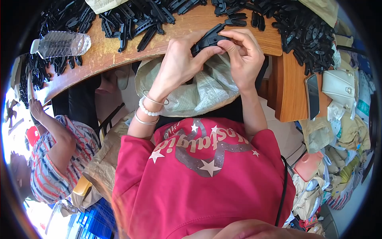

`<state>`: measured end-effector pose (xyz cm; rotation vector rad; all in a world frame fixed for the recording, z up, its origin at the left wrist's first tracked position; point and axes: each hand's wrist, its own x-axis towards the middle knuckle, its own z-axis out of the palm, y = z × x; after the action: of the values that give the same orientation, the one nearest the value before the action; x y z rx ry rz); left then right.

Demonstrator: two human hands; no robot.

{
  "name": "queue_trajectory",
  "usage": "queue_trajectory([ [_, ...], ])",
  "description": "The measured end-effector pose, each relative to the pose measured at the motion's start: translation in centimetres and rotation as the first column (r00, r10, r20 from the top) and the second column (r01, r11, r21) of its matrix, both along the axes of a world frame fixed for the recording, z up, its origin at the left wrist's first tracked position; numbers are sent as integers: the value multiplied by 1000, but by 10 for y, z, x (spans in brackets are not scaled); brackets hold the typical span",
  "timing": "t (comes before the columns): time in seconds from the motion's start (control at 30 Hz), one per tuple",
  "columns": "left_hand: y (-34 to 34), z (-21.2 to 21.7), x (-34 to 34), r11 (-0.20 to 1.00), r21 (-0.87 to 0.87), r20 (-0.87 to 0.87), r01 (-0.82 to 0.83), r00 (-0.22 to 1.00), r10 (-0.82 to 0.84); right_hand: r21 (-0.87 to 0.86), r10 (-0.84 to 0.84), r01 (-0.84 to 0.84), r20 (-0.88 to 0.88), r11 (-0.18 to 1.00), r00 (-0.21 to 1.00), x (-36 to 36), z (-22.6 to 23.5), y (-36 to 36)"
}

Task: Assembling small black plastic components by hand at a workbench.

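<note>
Both of my hands hold one black plastic part [211,38] above the front edge of the wooden table [155,42]. My left hand [181,59], with bracelets at the wrist, is closed round its left end, thumb along the near side. Thumb and fingers of my right hand [246,57] pinch its right end. Beneath the hands, a woven white sack [203,93] lies open over my lap; what is inside is mostly hidden. Loose black parts [133,22] lie on the table beyond my left hand, and a few more [236,20] lie just past my right.
A large heap of black parts [304,36] covers the table's right side. A clear plastic bottle [63,44] lies on its side at left. A phone [312,95] and a white handbag [338,87] are at right. Another person [59,155] sits at left, one hand near more parts.
</note>
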<state>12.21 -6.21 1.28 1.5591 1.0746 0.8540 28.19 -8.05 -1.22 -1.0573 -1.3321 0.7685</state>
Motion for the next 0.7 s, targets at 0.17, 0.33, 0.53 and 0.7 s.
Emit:
queue_trajectory([
  [0.17, 2, -5, -7, 952, 303, -142, 44, 990, 0, -37, 160, -167, -148, 985, 976, 9, 2, 9],
  [0.33, 1, -13, -8, 941, 334, -135, 55, 991, -9, -86, 128, -128, -1, 988, 992, 16, -4, 5],
  [0.53, -21, -34, -14, 930, 265, -339, 253, 928, -156, -112, 345, -337, 62, 935, 937, 49, -22, 23],
  [0.7, 18, -33, -3, 772, 631, -315, 69, 933, 174, 225, -294, 193, 635, 955, 714, 55, -30, 47],
])
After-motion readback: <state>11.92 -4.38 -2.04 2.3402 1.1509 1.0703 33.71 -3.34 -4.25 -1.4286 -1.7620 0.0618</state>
